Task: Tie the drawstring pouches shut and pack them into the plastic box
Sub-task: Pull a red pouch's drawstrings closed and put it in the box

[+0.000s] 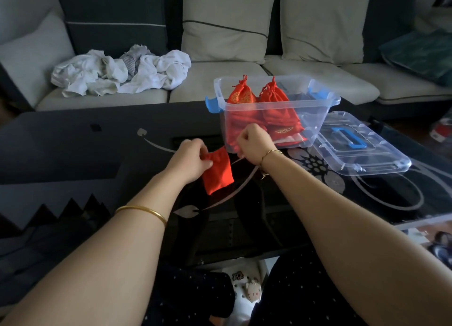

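A red drawstring pouch (219, 174) lies on the dark glass table in front of me. My left hand (189, 160) pinches its gathered mouth at the top left. My right hand (254, 143) is closed on the pouch's drawstring, pulled out to the right, just in front of the box. The clear plastic box (315, 116) with blue latches stands behind my right hand. Inside it are several red pouches (274, 98) with tied tops and gold embroidery.
The box's clear lid (359, 147) with a blue handle lies flat to the right of the box. The dark table (73, 149) has grey flower patterns. A sofa with cushions and a heap of white cloth (119, 72) stands behind the table.
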Tool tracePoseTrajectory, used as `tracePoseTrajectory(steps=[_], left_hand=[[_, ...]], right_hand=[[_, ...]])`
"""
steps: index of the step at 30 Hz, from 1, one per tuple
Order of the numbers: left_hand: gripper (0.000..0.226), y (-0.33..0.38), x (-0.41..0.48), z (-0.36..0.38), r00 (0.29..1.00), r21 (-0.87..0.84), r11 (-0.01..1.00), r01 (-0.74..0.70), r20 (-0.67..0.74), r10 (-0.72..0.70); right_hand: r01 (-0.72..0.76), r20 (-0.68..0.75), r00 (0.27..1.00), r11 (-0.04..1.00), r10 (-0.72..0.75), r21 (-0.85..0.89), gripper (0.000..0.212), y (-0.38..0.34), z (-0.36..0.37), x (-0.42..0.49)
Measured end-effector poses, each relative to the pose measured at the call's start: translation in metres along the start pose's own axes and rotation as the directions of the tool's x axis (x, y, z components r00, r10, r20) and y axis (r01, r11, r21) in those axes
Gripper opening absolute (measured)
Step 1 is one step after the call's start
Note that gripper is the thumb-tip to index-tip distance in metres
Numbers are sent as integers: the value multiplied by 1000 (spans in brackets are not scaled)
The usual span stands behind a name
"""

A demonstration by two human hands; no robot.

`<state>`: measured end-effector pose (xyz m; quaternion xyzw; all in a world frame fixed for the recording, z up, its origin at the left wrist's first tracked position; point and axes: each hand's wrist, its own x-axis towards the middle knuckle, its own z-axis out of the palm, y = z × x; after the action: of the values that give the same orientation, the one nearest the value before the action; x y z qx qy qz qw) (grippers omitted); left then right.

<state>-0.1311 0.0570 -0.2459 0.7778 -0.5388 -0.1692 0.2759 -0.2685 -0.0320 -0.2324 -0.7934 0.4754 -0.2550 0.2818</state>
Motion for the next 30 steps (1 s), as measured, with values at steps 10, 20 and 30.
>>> tracePoseTrajectory(steps=[10, 20, 30], left_hand=[[24, 11, -4, -13, 995, 34, 999, -29, -94, 32], [17, 2, -6, -29, 975, 317, 938, 141, -207, -76], [24, -15, -6, -41, 943, 70, 968, 243, -250, -219]], right_hand=[[131, -48, 989, 986, -136, -107, 21, 17, -24, -8], [6, -41, 999, 918, -25, -397, 19, 23, -26, -8], [-93, -77, 995, 915, 68, -392, 27, 28, -31, -8]])
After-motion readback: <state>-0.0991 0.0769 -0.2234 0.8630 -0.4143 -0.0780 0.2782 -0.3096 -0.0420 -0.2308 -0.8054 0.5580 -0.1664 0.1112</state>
